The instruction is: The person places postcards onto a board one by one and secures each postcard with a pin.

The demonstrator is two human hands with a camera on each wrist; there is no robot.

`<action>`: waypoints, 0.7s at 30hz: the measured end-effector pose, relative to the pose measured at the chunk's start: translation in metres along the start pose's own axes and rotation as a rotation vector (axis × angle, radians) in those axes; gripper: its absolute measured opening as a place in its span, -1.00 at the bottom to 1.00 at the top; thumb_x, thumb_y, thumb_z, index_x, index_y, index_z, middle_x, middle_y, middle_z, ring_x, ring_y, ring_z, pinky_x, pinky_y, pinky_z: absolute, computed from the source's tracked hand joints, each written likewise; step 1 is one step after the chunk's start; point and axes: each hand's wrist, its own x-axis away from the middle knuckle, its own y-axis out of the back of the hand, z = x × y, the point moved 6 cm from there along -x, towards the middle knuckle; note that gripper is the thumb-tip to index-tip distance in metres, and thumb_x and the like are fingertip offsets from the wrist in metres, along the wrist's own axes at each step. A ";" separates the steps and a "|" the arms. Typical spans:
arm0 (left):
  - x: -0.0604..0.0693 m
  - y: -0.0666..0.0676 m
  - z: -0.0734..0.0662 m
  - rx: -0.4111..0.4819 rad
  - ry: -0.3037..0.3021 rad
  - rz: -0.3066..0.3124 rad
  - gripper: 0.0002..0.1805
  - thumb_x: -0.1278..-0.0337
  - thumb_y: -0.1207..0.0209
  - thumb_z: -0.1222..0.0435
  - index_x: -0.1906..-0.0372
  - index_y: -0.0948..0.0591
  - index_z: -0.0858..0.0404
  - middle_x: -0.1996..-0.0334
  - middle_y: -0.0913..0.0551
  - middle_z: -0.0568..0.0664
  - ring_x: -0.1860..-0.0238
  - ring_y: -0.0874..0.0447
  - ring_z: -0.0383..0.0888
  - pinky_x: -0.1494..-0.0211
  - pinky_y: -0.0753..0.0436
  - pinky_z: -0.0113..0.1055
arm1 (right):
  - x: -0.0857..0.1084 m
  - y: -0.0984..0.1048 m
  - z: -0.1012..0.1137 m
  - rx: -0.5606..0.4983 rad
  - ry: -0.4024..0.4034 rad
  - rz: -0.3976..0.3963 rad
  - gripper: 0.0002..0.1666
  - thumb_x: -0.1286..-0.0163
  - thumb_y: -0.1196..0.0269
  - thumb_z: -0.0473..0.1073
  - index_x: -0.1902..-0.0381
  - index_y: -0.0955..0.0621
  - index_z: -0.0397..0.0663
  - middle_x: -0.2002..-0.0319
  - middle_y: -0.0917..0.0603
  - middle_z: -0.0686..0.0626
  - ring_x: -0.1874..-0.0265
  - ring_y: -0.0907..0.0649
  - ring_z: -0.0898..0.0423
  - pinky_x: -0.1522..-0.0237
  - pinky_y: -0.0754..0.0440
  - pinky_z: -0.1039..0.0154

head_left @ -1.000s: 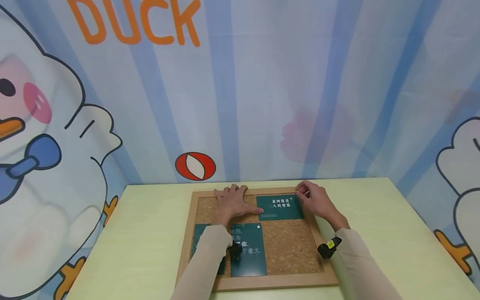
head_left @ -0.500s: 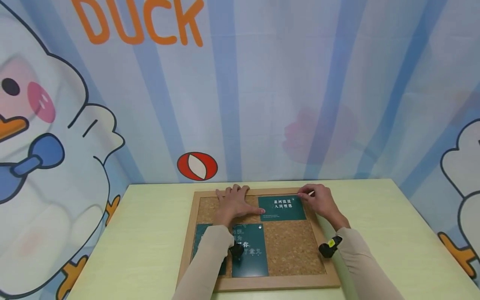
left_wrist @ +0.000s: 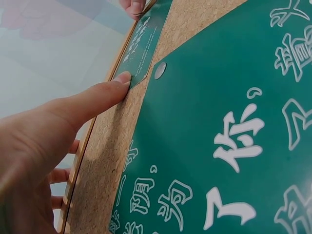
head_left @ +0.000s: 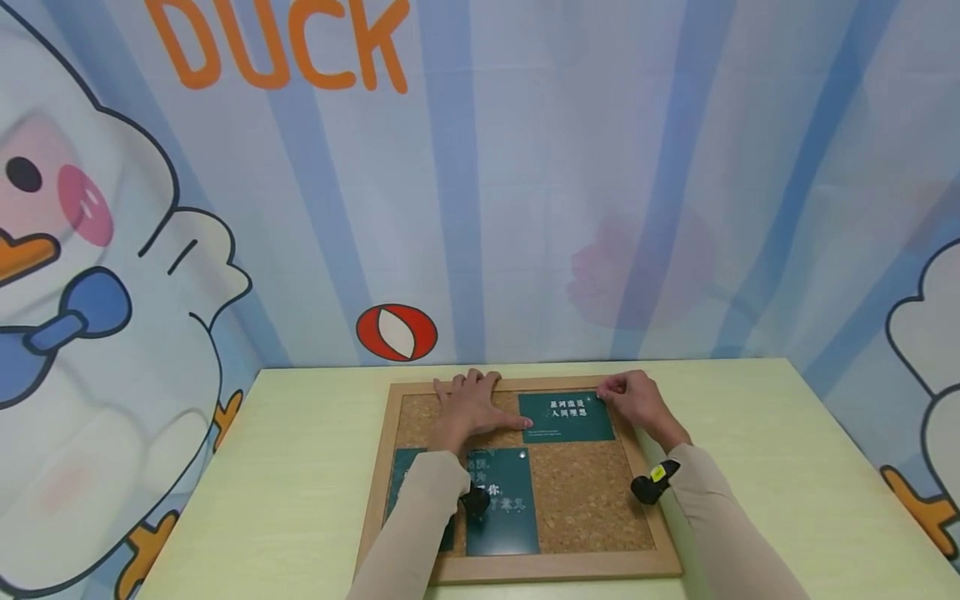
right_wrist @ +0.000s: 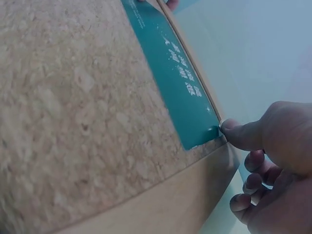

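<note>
A wood-framed cork board (head_left: 588,500) lies on the table. A green card with white characters (head_left: 568,425) sits crosswise at its far right. My left hand (head_left: 467,414) is spread at the far edge, its thumb on the card's left end (left_wrist: 127,82) and its other fingers over the frame. At the card's far right corner, my right hand (head_left: 636,402) pinches a thumbtack (right_wrist: 221,125), mostly covered by the thumb. Another green card (head_left: 506,525) lies upright nearer me, with a silver tack (left_wrist: 160,70) at its corner.
A third green card (head_left: 405,462) is partly hidden under my left sleeve. Pale yellow tabletop (head_left: 300,467) surrounds the board. Behind it hangs a blue striped curtain (head_left: 517,208) with duck drawings. Each wrist wears a small black camera (head_left: 651,487).
My right fingers have closed in and settled lower at the card's corner, and the wrist has turned slightly. My left hand stays put. The head view has shifted a little.
</note>
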 end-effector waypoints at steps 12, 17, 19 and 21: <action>-0.007 -0.008 0.007 0.015 0.007 0.013 0.18 0.19 -0.43 -0.43 -0.56 -0.38 0.05 -0.44 -0.38 0.19 -0.46 -0.24 0.30 -0.45 0.26 0.52 | -0.004 -0.005 0.001 0.005 -0.017 0.044 -0.76 -0.58 -0.21 -0.25 0.05 -0.71 -0.35 0.16 -0.69 -0.21 0.19 -0.58 -0.06 0.10 -0.60 0.10; -0.004 -0.006 0.006 0.027 0.002 0.009 0.17 0.19 -0.43 -0.43 -0.55 -0.39 0.06 -0.44 -0.38 0.19 -0.46 -0.24 0.29 -0.46 0.26 0.51 | -0.007 -0.004 0.003 0.006 -0.072 0.077 -0.72 -0.57 -0.20 -0.23 0.04 -0.72 -0.38 0.21 -0.67 -0.19 0.20 -0.56 -0.07 0.14 -0.56 0.10; -0.002 -0.004 0.004 0.021 -0.002 0.005 0.17 0.18 -0.42 -0.44 -0.55 -0.40 0.05 -0.44 -0.39 0.18 -0.46 -0.25 0.28 -0.47 0.23 0.51 | -0.009 -0.003 0.003 0.004 -0.098 0.093 -0.71 -0.56 -0.20 -0.23 0.04 -0.72 -0.39 0.27 -0.63 -0.16 0.24 -0.54 -0.05 0.23 -0.50 0.14; -0.001 -0.002 0.003 0.015 -0.005 0.003 0.17 0.18 -0.41 -0.45 -0.54 -0.40 0.05 -0.44 -0.39 0.17 -0.46 -0.26 0.27 -0.47 0.21 0.51 | -0.012 -0.002 0.002 -0.001 -0.126 0.106 -0.71 -0.55 -0.21 -0.22 0.06 -0.73 -0.38 0.34 -0.57 -0.12 0.31 -0.51 -0.02 0.31 -0.44 0.18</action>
